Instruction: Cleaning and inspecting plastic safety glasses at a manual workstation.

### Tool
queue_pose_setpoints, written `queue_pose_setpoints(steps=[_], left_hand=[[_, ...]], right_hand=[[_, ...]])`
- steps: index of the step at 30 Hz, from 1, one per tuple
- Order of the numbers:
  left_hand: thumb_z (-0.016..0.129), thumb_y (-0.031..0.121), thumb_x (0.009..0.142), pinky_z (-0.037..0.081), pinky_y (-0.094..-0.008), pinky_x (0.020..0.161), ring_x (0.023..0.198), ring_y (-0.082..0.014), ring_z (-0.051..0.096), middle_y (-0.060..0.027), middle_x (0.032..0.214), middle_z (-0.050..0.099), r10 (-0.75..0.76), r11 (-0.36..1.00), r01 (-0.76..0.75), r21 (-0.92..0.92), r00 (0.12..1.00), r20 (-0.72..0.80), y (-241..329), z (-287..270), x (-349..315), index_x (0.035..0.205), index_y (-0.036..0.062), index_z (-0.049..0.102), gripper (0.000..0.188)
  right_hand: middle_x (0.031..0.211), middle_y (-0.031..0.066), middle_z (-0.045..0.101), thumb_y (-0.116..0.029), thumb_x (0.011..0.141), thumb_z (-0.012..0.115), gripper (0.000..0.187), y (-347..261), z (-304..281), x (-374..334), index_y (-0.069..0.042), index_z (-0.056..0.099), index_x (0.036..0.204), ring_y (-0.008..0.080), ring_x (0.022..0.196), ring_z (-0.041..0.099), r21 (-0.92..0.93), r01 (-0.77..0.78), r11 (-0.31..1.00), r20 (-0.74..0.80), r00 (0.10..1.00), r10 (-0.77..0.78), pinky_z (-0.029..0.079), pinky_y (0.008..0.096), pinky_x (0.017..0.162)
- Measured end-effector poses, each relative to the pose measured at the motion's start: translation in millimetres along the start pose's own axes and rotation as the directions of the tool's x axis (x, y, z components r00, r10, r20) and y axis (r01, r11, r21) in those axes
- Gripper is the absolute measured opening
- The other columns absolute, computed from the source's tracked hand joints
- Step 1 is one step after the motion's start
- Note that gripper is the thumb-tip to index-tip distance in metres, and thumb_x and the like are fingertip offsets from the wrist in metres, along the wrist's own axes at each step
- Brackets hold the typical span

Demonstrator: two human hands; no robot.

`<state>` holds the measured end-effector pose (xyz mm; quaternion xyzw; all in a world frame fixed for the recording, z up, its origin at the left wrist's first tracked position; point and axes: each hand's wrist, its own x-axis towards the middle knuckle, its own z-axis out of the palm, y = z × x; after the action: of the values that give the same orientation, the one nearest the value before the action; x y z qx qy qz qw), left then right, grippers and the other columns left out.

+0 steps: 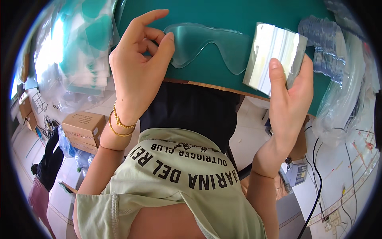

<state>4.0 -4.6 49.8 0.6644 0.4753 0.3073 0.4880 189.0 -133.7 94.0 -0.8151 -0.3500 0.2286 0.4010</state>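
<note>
A clear curved goggle lens [189,42] with a nose cut-out lies on the green tabletop in front of me. At its left end is my left hand [139,59], the index finger stretched out and the other fingers loosely bent. The thumb tip overlaps the lens edge; whether it touches cannot be told. My right hand [292,85] grips a flat, shiny silver rectangular block [274,51], the thumb on its face and the other fingers hidden behind it. That block is tilted up just right of the lens.
Clear plastic bags and sheets [75,51] are piled at the left of the green table [223,12]. A tight stack of clear lenses [328,47] stands at the right beside crumpled plastic wrap [342,107]. Cardboard boxes [83,125] and black cables [318,179] are on the floor.
</note>
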Motion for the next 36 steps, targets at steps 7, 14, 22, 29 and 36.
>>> queue_pose_setpoints(steps=[7, 14, 22, 29, 36], left_hand=[[0.066, 0.000, 0.091, 0.035, -0.0150, 0.041, 0.053, 0.0000, 0.049, 0.0004, 0.081, 0.063, 0.072, 0.997, -0.072, -0.004, 0.997, -0.006, -2, 4, 1, 0.125, 0.0008, 0.063, 0.033], [0.066, -0.001, 0.088, 0.041, -0.0172, 0.054, 0.060, -0.0006, 0.050, -0.0001, 0.076, 0.063, 0.013, 1.000, -0.013, -0.020, 1.000, -0.005, 0, 4, 0, 0.122, 0.0011, 0.063, 0.034], [0.065, 0.000, 0.091, 0.037, -0.0157, 0.043, 0.057, -0.0012, 0.051, -0.0003, 0.082, 0.063, 0.039, 0.999, -0.039, 0.022, 0.999, 0.033, 7, 2, -2, 0.127, 0.0008, 0.061, 0.036], [0.068, -0.003, 0.089, 0.038, -0.0155, 0.048, 0.060, -0.0020, 0.053, -0.0030, 0.084, 0.066, 0.215, 0.967, -0.206, -0.149, 0.975, 0.052, 16, -2, -4, 0.131, -0.0017, 0.056, 0.044], [0.067, -0.006, 0.089, 0.034, -0.0148, 0.043, 0.053, -0.0015, 0.048, -0.0049, 0.083, 0.065, 0.243, 0.931, -0.226, -0.288, 0.970, 0.025, 19, -9, -9, 0.137, -0.0056, 0.048, 0.052]], right_hand=[[0.092, 0.0225, 0.069, -0.016, 0.094, 0.065, 0.039, -10, 3, 12, -0.003, 0.051, 0.128, 0.0448, 0.081, 0.067, -0.497, 0.297, 0.815, 0.123, 0.954, -0.273, 0.054, 0.0428, 0.068], [0.095, 0.0161, 0.070, -0.021, 0.097, 0.063, 0.036, 14, -20, 27, -0.001, 0.053, 0.125, 0.0277, 0.079, 0.069, -0.490, 0.167, 0.856, 0.023, 0.984, -0.179, 0.053, 0.0349, 0.069], [0.094, 0.0177, 0.069, -0.020, 0.099, 0.060, 0.032, 19, -11, 2, 0.004, 0.051, 0.117, 0.0268, 0.082, 0.068, -0.046, 0.184, 0.982, -0.056, 0.981, -0.186, 0.053, 0.0350, 0.075], [0.087, 0.0256, 0.068, -0.015, 0.095, 0.062, 0.034, 9, 16, 5, 0.006, 0.045, 0.117, 0.0408, 0.077, 0.070, -0.166, 0.102, 0.981, 0.016, 0.995, -0.100, 0.054, 0.0455, 0.067], [0.081, 0.0262, 0.066, -0.014, 0.093, 0.064, 0.035, 10, 36, 7, 0.007, 0.045, 0.114, 0.0424, 0.071, 0.068, -0.167, 0.170, 0.971, 0.007, 0.985, -0.171, 0.053, 0.0457, 0.062]])
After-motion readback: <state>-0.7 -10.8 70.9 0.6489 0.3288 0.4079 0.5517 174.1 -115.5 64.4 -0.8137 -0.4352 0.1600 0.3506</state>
